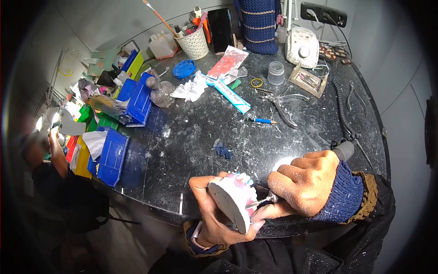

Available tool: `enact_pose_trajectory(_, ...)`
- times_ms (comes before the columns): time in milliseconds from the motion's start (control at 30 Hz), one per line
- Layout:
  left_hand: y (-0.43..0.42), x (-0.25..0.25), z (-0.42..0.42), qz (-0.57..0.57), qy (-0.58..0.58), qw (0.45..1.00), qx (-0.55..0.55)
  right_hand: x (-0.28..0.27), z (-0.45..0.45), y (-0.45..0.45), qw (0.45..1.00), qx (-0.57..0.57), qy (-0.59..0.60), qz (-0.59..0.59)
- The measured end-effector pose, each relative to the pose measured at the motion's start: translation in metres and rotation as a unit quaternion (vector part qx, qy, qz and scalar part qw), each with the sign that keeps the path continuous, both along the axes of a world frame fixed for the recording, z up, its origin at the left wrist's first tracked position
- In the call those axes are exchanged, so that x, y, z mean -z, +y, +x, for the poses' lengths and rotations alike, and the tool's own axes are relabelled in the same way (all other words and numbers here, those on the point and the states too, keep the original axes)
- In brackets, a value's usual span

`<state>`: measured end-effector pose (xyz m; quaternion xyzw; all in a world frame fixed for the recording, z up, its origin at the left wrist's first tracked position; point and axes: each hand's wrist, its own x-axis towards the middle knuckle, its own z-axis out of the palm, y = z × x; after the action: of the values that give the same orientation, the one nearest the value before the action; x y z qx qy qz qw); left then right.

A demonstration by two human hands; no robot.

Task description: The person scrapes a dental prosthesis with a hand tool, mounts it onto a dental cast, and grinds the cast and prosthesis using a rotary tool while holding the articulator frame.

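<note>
A dental cast (229, 204) with a white plaster base, pink gum-coloured material and white teeth is tilted on its side near the front edge of the table. My left hand (212, 212) is closed around its rim, thumb above and fingers beneath. My right hand (305, 182) grips a rotary handpiece (272, 197), whose grey rear end shows beyond the knuckles. Its metal tip meets the pink side of the cast, though exact contact is hard to see. A crumpled dark blue scrap (222, 150) lies just beyond the cast.
Pliers (283, 107), a blue pencil (263, 120) and an articulating paper packet (232, 96) lie farther back. Blue bins (112, 155) stand left; a white control box (302, 48) is at back right. Another person's hand (55, 139) shows far left. White dust covers the dark table (182, 150).
</note>
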<state>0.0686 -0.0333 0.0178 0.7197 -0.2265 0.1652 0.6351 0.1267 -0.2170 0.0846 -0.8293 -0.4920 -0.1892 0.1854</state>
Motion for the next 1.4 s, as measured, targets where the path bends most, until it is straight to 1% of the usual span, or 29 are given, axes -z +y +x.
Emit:
enact_pose_trajectory(133,0.002,-0.001,-0.002,0.014,0.011,1.000,-0.002,0.002,0.001,-0.001,1.000,-0.016,-0.002,0.004)
enact_pose_trajectory(200,0.001,0.002,-0.003,-0.002,0.025,1.000,0.000,0.003,0.001,-0.001,1.000,-0.020,0.000,0.005)
enact_pose_trajectory(300,-0.002,0.004,-0.002,-0.060,0.010,0.998,0.005,0.003,0.002,0.000,1.000,-0.025,-0.009,0.015)
enact_pose_trajectory(400,0.000,0.002,-0.002,-0.013,0.007,1.000,0.002,0.002,0.001,0.000,1.000,-0.005,-0.009,0.006)
enact_pose_trajectory(500,0.002,0.001,-0.001,0.008,0.004,1.000,0.003,0.000,0.000,0.000,1.000,0.005,-0.002,-0.009)
enact_pose_trajectory(600,0.003,0.001,-0.001,-0.001,0.004,1.000,0.013,0.001,0.000,-0.001,1.000,-0.005,-0.005,-0.010)
enact_pose_trajectory(800,0.003,0.005,-0.002,0.017,0.005,1.000,-0.010,0.000,0.001,-0.003,1.000,-0.029,-0.002,-0.009)
enact_pose_trajectory(933,0.002,0.006,-0.003,-0.020,-0.005,1.000,0.002,-0.001,0.002,-0.002,0.999,-0.039,0.003,-0.007)
enact_pose_trajectory(1067,0.002,0.007,-0.004,-0.034,0.010,0.999,0.012,-0.006,0.000,-0.001,0.999,-0.009,0.012,-0.034)
enact_pose_trajectory(1200,-0.001,0.012,-0.010,-0.104,0.083,0.991,0.011,-0.001,0.001,-0.001,0.999,-0.028,0.012,-0.016)
enact_pose_trajectory(1300,0.004,0.011,-0.004,-0.025,0.010,1.000,0.005,0.000,0.001,-0.001,0.999,-0.037,0.009,-0.007)
enact_pose_trajectory(1400,0.002,0.011,-0.005,-0.042,0.016,0.999,0.010,0.001,0.001,-0.001,0.999,-0.045,0.009,0.001)
